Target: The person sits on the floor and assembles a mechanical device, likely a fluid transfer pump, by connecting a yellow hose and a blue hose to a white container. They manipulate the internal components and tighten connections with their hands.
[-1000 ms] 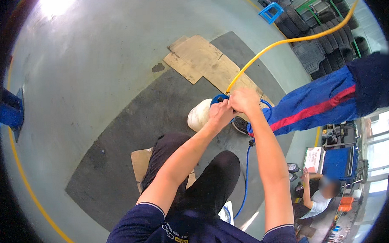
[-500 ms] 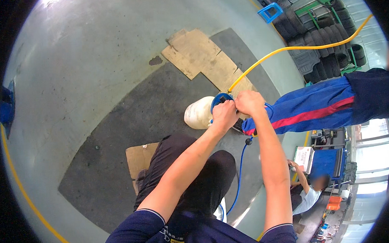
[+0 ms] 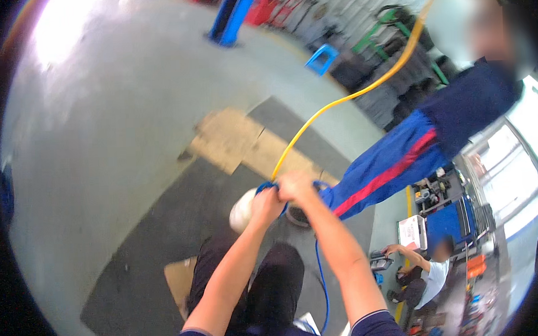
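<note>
Both my hands are close together over the top of a white plastic container (image 3: 241,211) with a blue top (image 3: 266,186). My left hand (image 3: 265,206) is closed at the blue top; what lies inside the fist is hidden. Right beside it, my right hand (image 3: 295,185) is also closed, and its grip is hidden by blur and the fingers. A yellow hose (image 3: 318,114) rises from the container's top, just beyond my hands, toward the upper right. From below my right hand a thin blue hose (image 3: 324,278) runs down past my knee.
A person in blue trousers with a red stripe (image 3: 393,171) stands close on the right. Flattened cardboard (image 3: 223,134) lies on the dark mat (image 3: 158,231). Farther right another person (image 3: 430,279) crouches near a white box (image 3: 412,232). A blue stool (image 3: 322,60) stands before stacked tyres.
The view has tilted up and shifted, bringing a blue post and more of the standing person into sight. My hands remain closed together at the container's top.
</note>
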`<action>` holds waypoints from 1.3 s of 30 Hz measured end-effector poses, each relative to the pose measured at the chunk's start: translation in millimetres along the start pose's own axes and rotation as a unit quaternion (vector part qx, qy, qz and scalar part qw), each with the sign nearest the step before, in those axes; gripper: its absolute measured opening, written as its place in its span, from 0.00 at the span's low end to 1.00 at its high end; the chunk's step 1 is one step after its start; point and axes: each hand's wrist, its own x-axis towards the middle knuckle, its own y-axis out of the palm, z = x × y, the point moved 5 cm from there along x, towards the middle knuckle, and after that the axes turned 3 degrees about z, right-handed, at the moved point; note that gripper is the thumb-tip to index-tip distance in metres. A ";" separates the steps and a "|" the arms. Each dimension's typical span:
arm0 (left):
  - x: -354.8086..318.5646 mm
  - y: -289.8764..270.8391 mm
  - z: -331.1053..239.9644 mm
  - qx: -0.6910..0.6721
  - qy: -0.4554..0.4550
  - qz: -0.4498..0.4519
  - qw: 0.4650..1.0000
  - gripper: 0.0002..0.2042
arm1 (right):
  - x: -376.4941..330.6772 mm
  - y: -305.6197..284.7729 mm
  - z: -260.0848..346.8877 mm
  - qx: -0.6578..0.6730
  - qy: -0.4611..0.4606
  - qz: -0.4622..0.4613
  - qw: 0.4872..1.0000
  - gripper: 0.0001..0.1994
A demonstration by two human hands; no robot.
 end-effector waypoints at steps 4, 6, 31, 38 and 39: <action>9.4 -0.6 1.2 0.040 0.022 0.001 0.999 0.19 | 6.1 4.1 0.9 -0.005 0.004 -0.030 1.000 0.13; 14.4 -4.3 -8.1 0.049 0.026 0.009 0.998 0.20 | 20.0 19.7 -7.1 0.016 -0.001 -0.056 0.998 0.12; 29.0 22.6 16.5 0.032 0.093 0.019 0.995 0.20 | 37.2 37.2 -15.2 0.056 0.013 -0.128 0.990 0.15; 32.2 9.1 47.5 -0.029 0.051 -0.020 0.998 0.17 | 38.2 42.0 -8.3 0.039 -0.005 -0.082 0.996 0.11; 27.7 -6.6 46.0 -0.005 0.039 -0.019 0.999 0.15 | 31.0 26.8 -2.0 0.016 -0.026 -0.045 0.999 0.12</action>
